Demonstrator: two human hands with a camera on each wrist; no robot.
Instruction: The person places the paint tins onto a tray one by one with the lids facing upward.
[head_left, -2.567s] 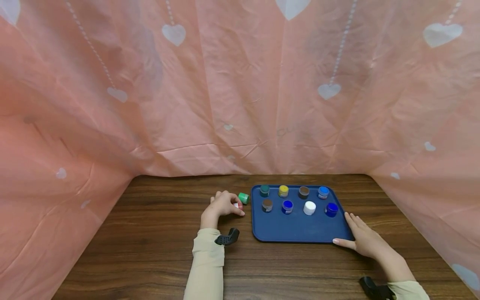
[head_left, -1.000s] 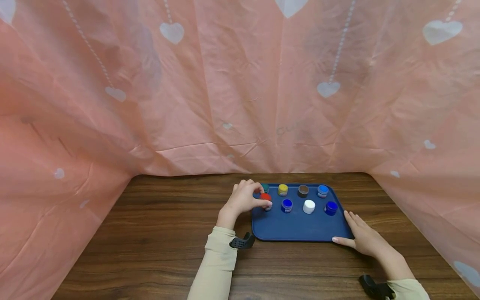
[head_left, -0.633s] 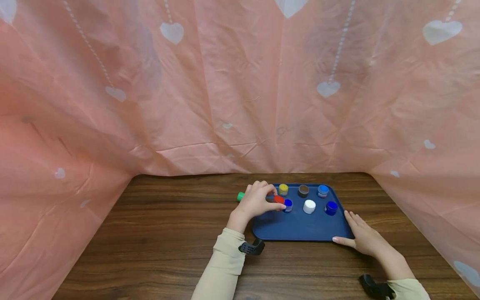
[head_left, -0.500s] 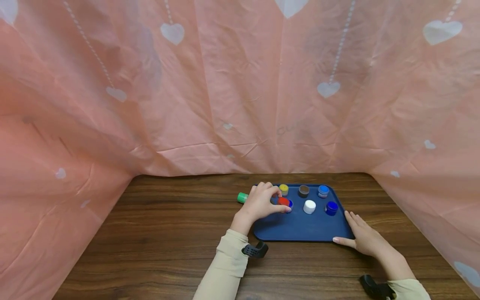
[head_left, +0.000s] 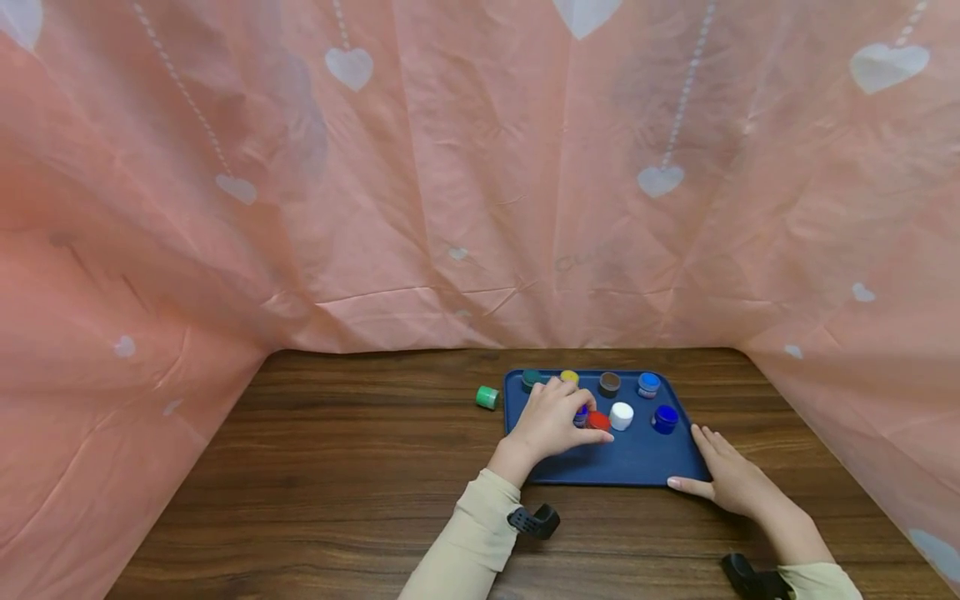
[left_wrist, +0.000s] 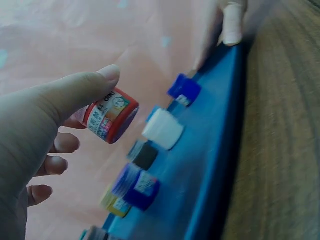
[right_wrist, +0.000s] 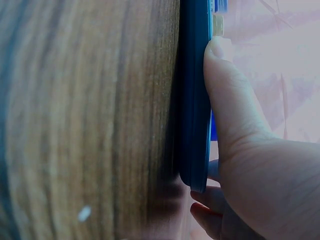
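My left hand [head_left: 549, 423] pinches a small red paint jar [head_left: 597, 422] between thumb and fingers, over the blue tray [head_left: 637, 463]. In the left wrist view the jar's printed label [left_wrist: 102, 116] shows, and the jar is tilted above the others. Around it on the tray are a white jar [head_left: 621, 416], a dark blue jar [head_left: 664, 419] and a purple-blue jar [left_wrist: 136, 186], partly covered by my left hand in the head view. My right hand [head_left: 738, 482] rests at the tray's near right corner, thumb on the front rim and straight fingers along the right side.
Along the tray's back row stand dark green [head_left: 531, 380], yellow [head_left: 569, 377], brown [head_left: 609, 384] and light blue [head_left: 648, 384] jars. A green jar [head_left: 487, 397] lies on the wooden table [head_left: 337, 475] left of the tray. A pink curtain [head_left: 465, 208] hangs behind.
My left hand has picked up the red jar beside the green one and carried it rightward over the tray, from the left column to near the white jar. The right hand stays put.
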